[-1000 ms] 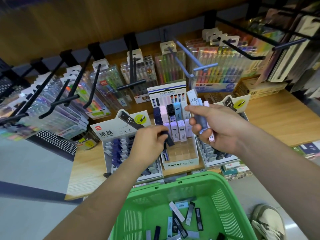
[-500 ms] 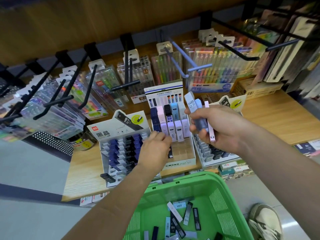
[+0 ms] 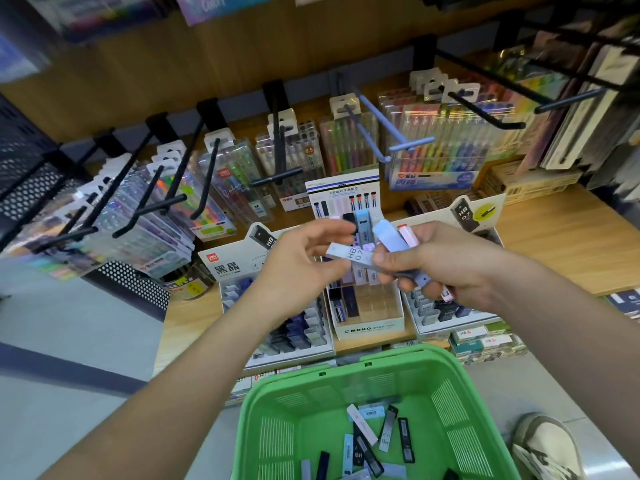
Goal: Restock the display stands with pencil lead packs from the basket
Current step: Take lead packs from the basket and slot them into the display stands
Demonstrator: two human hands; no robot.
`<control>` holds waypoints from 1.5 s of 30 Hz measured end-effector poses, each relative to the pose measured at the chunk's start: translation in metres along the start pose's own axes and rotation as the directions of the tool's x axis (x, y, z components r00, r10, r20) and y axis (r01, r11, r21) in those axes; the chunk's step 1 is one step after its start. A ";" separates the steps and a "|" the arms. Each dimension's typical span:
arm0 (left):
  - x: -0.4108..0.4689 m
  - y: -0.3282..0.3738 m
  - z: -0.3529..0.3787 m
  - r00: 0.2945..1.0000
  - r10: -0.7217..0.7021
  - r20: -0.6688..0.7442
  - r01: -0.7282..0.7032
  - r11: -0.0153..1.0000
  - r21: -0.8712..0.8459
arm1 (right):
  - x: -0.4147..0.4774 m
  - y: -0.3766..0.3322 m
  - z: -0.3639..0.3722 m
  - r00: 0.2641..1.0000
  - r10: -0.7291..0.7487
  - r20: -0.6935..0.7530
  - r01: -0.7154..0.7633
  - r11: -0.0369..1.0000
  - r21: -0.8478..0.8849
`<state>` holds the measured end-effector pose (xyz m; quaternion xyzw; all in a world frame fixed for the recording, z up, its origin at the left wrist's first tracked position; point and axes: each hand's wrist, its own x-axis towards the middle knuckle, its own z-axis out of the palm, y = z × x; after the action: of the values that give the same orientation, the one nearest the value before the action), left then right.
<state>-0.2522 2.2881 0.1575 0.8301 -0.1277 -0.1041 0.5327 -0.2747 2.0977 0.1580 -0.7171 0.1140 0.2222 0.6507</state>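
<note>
RESTOCK UNDER WAY at a stationery shelf: a person's right hand [image 3: 446,268] is clamped round a fan of pencil lead packs [image 3: 389,233] in pale blue, pink & grey, held like a hand of cards, prob. so each can be drawn off w/o another reach down to the basket. The left hand [image 3: 301,271] meets it mid-frame, thumb & forefinger pinching one end of a pale HB 0.7 pack [image 3: 349,254] that lies crosswise btwn the two hands. The pack's other end sits under the right thumb, so it looks to be mid-handover and not yet free of the fan. The hands are close together, joined by that one pack, above the centre MONO stand [image 3: 367,329], which has open room at its front. That is the likely target, tho the left stand [image 3: 228,268] & right stand [image 3: 457,325] on the wooden table [image 3: 561,244] also take lead packs. Which slot suits an HB 0.7 can't be read from here. Below, near the person's body, the green basket [image 3: 287,403] holds more loose packs [image 3: 362,424] on its floor, well apart from both hands, so plenty of the job appears to remain.
</note>
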 end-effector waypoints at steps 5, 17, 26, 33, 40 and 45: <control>-0.016 -0.004 -0.005 0.985 -0.069 -0.160 0.075 0.997 0.031 | 0.000 -0.001 -0.004 0.999 -0.029 -0.024 0.032 0.992 0.125; -0.033 -0.009 -0.032 0.945 -0.255 -0.206 0.150 0.895 -0.420 | -0.001 0.009 0.012 0.992 -0.130 0.007 0.130 0.986 -0.106; -0.052 -0.049 -0.120 0.934 -0.004 -0.358 0.220 0.795 0.566 | 0.008 0.010 0.054 0.999 0.044 0.017 -0.046 0.987 0.155; -0.065 -0.082 -0.123 0.971 -0.060 -0.233 0.218 0.632 0.744 | 0.009 0.008 0.075 0.998 0.054 0.042 -0.061 0.983 0.175; -0.067 -0.093 -0.110 0.993 -0.057 -0.100 0.114 0.604 0.788 | 0.010 0.010 0.087 0.998 0.011 0.061 -0.017 0.996 0.090; -0.064 -0.115 -0.132 0.955 -0.013 -0.297 0.236 0.640 0.731 | 0.011 0.012 0.090 0.999 0.006 0.034 -0.006 1.000 -0.013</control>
<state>-0.2603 2.4678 0.1095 0.9892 -0.0292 0.0335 0.1396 -0.2860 2.1864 0.1377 -0.7171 0.1038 0.2371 0.6471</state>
